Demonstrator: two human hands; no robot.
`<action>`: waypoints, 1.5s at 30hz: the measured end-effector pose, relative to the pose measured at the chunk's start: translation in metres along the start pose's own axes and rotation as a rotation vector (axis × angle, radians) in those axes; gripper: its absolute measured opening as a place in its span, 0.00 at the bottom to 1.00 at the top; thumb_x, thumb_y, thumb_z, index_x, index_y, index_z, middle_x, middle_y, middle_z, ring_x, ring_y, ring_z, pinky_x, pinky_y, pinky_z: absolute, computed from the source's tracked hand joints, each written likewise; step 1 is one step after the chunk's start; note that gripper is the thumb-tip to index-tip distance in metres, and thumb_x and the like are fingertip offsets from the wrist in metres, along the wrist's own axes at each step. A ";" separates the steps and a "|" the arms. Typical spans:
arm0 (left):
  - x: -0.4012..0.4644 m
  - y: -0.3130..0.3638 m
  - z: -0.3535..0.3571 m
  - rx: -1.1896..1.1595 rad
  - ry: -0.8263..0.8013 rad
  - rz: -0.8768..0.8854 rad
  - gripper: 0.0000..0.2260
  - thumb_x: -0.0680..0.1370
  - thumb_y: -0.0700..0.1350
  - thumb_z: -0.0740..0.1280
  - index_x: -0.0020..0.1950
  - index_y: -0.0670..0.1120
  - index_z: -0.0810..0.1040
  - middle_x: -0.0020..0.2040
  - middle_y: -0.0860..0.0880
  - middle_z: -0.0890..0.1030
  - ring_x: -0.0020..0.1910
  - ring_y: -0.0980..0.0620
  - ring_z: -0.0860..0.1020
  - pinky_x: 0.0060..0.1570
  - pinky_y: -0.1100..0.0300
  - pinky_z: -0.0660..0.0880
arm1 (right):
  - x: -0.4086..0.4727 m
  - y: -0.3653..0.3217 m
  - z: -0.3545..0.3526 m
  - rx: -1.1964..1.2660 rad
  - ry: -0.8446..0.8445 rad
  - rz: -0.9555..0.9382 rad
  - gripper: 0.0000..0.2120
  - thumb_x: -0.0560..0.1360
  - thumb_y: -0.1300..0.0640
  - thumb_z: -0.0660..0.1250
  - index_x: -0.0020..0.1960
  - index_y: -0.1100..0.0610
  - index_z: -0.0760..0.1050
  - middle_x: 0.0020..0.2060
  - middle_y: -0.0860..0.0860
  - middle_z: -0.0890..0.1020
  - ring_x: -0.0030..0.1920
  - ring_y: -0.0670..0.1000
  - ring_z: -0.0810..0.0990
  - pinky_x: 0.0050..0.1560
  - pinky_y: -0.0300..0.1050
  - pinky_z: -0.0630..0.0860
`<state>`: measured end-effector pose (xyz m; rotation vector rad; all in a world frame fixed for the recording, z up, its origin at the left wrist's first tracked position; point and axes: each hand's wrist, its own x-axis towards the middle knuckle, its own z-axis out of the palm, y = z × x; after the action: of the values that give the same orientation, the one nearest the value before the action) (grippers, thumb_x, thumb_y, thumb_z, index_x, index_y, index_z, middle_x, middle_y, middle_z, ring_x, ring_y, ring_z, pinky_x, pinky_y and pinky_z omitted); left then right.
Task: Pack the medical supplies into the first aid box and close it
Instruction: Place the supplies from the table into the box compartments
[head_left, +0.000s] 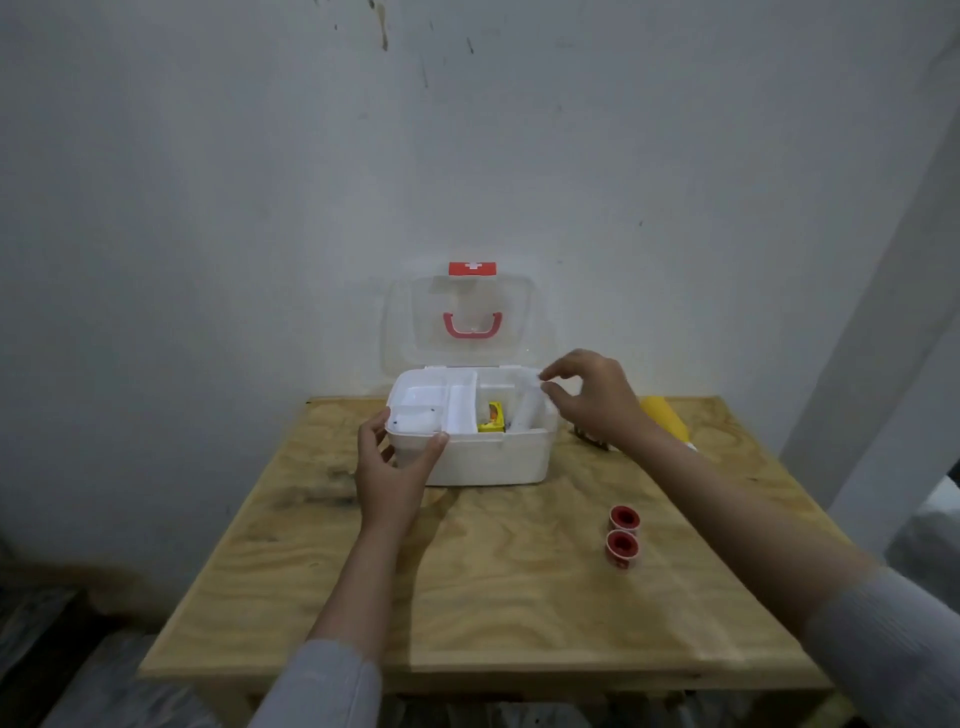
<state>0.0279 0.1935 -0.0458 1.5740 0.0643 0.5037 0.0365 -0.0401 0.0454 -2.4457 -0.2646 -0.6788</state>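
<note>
A white first aid box (488, 460) stands open at the back of the wooden table (493, 587), its clear lid (462, 322) with a red handle upright against the wall. A white divided tray sits inside, with a small yellow packet (492, 418) in the right compartment. My left hand (395, 467) grips the box's front left corner. My right hand (592, 397) pinches the top end of a long clear wrapped item (530, 408) that leans into the right compartment. Two red tape rolls (622, 531) lie on the table to the right.
A yellow item (665, 418) lies behind my right wrist near the table's back right corner, with a small dark object (589, 436) beside it. The wall stands directly behind the box. The table's edges drop off on the left and front.
</note>
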 end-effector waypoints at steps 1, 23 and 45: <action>0.000 0.000 0.000 -0.002 0.004 -0.004 0.30 0.66 0.48 0.79 0.65 0.51 0.70 0.63 0.52 0.73 0.60 0.52 0.74 0.55 0.59 0.75 | -0.007 0.020 -0.008 -0.040 0.006 0.055 0.06 0.71 0.61 0.70 0.47 0.59 0.82 0.45 0.56 0.84 0.45 0.55 0.81 0.50 0.49 0.76; -0.004 0.000 0.003 0.011 0.036 0.018 0.30 0.68 0.47 0.77 0.67 0.51 0.68 0.65 0.53 0.71 0.61 0.53 0.72 0.49 0.67 0.72 | -0.038 0.074 -0.038 -0.042 0.334 -0.060 0.06 0.66 0.64 0.75 0.43 0.62 0.82 0.38 0.58 0.81 0.36 0.53 0.80 0.36 0.47 0.82; -0.002 -0.003 0.001 0.010 0.022 0.033 0.30 0.68 0.47 0.77 0.66 0.52 0.68 0.67 0.51 0.72 0.62 0.52 0.72 0.48 0.68 0.73 | 0.029 -0.024 0.028 0.039 -0.299 -0.101 0.12 0.65 0.55 0.77 0.44 0.61 0.81 0.42 0.55 0.85 0.40 0.49 0.82 0.45 0.47 0.81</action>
<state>0.0271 0.1917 -0.0496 1.5812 0.0578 0.5472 0.0645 -0.0038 0.0525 -2.5041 -0.5162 -0.3426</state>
